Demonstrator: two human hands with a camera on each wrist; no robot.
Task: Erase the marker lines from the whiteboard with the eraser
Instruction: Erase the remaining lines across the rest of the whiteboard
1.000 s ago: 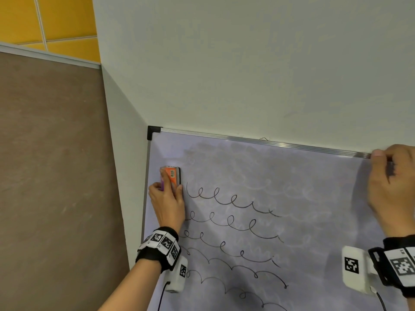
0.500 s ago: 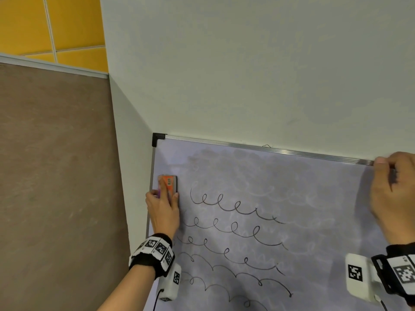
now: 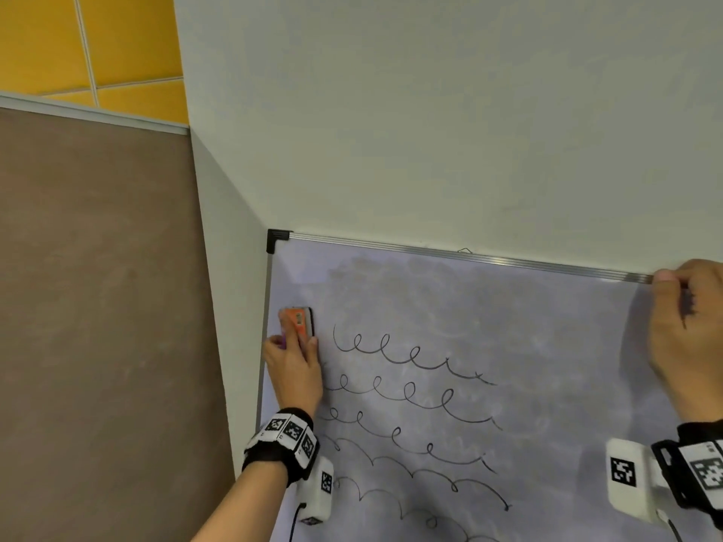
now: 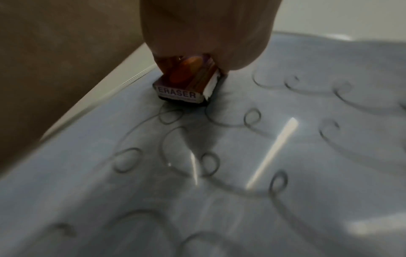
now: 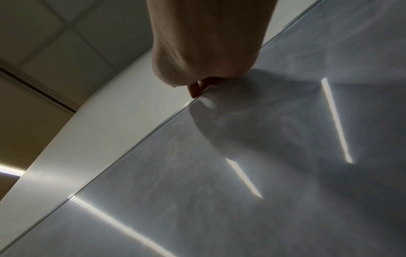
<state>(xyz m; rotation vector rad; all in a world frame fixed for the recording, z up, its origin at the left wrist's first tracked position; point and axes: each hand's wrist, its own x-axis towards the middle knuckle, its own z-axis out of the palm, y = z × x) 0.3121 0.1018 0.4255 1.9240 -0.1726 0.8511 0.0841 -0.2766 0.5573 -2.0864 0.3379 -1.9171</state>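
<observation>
— What have you got on the head view?

— I see the left hand [image 3: 294, 365] gripping a small orange block eraser with a dark felt base [image 3: 299, 321], fingers curled over its back and thumb on its side. It presses the felt flat against the pale, smudged whiteboard with its thin metal frame [image 3: 489, 307], close to the board's left edge, near the top left corner.

— And the marker lines?

— Rows of black looping marker lines [image 3: 410, 400] run across the board, right of the eraser and below it. The top row starts just right of the eraser, not touching it. The area above the rows shows only grey smears.

— Left wrist camera?

— There the eraser [image 4: 186, 87] shows the word ERASER on its end face, with the hand [image 4: 208, 31] clamped over it. Loops [image 4: 169, 116] sit just beside its near end, though the picture is blurred.

— Right hand?

— I see the right hand [image 3: 688, 338] at the board's top rail, far right, fingers curled over the metal frame and holding it. On the right wrist view a fingertip [image 5: 194, 91] hooks the frame edge [image 5: 131, 149].
</observation>
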